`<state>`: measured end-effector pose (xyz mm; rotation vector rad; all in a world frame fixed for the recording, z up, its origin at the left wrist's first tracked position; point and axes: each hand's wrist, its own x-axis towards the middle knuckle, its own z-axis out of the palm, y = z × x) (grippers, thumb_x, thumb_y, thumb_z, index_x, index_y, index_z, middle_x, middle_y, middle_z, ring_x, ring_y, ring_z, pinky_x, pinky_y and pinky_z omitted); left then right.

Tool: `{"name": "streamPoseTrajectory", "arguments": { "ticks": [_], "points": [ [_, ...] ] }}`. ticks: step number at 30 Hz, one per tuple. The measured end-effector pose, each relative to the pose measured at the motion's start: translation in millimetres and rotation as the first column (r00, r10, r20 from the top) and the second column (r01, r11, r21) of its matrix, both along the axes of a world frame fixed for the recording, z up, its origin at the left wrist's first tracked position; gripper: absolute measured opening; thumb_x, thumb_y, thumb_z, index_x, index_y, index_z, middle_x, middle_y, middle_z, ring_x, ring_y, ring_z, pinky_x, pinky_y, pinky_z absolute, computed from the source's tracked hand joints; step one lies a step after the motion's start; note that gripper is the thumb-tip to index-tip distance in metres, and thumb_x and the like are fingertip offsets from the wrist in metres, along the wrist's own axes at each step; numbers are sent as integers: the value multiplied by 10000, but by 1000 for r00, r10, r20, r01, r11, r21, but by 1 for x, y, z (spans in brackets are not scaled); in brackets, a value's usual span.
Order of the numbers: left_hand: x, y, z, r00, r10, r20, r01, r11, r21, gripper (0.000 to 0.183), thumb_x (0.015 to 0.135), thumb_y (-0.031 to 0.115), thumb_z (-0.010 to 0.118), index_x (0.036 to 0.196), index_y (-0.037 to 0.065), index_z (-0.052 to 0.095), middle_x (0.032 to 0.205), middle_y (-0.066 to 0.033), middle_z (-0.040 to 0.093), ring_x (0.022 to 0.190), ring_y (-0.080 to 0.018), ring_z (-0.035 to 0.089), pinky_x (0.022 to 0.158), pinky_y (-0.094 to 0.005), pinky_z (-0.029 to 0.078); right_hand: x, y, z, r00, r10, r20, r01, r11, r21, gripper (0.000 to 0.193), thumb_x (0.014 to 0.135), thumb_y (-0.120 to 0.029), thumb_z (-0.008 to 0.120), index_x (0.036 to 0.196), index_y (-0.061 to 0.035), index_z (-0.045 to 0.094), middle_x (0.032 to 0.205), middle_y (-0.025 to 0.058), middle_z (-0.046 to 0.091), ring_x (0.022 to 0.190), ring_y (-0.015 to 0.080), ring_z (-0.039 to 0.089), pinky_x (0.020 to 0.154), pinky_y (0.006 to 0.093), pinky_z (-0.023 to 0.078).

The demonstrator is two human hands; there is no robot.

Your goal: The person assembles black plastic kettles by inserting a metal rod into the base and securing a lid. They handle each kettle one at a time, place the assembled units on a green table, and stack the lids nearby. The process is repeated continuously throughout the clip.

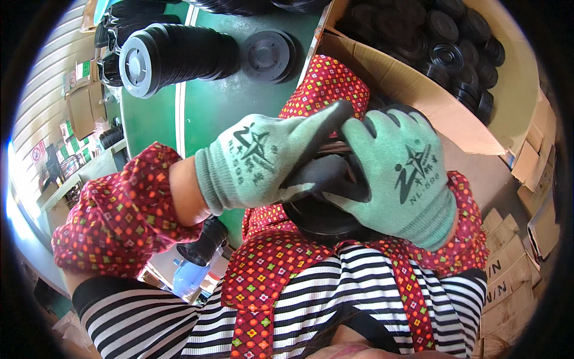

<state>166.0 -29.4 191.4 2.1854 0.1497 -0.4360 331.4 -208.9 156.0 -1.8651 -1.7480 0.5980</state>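
Observation:
Close in front of my body, both hands hold a black round plastic part (320, 220) above my lap. My left hand (257, 154), in a pale green glove with dark fingertips, closes on its left side, index finger stretched across the top and thumb below. From the right, my right hand (402, 164) in a matching glove wraps over the part, its fingers bent and its thumb towards the left one. The fingers cover most of the part, so its upper face and any second piece inside the grip are hidden.
A row of stacked grey-black discs (179, 60) lies on the green table (149, 119), with a short disc stack (267, 55) beside it. At upper right, a cardboard box (412, 90) holds many black round parts (445, 57). Flattened cartons (508, 275) stand at right.

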Motion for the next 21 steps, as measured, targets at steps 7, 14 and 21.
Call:
{"name": "streamPoseTrajectory", "arguments": {
  "ticks": [7,14,21],
  "points": [
    [2,16,-48,948,-185,258,179,983,49,965,811,313,825,1609,18,370,1117,-178,706,922,-363,732,789,-423,606,-5,0,27,989,11,150,23,974,-227,639,891,-626,725,1154,-47,664,873,89,646,775,239,682,681,408,514],
    [4,13,-60,909,-156,388,150,988,47,774,905,343,758,1547,21,471,1104,-187,732,914,-376,735,793,-437,602,-18,-7,25,956,-100,275,134,985,-108,603,825,-624,780,1080,-84,689,865,81,653,742,250,675,677,412,502],
    [10,9,-37,924,79,375,-32,991,-132,375,1052,162,590,1378,-16,639,1170,-216,750,1033,-395,741,901,-438,581,-2,-11,9,990,-108,86,115,990,-78,543,810,-507,842,1105,-65,726,947,121,733,867,323,725,767,426,561]
  ]
}}
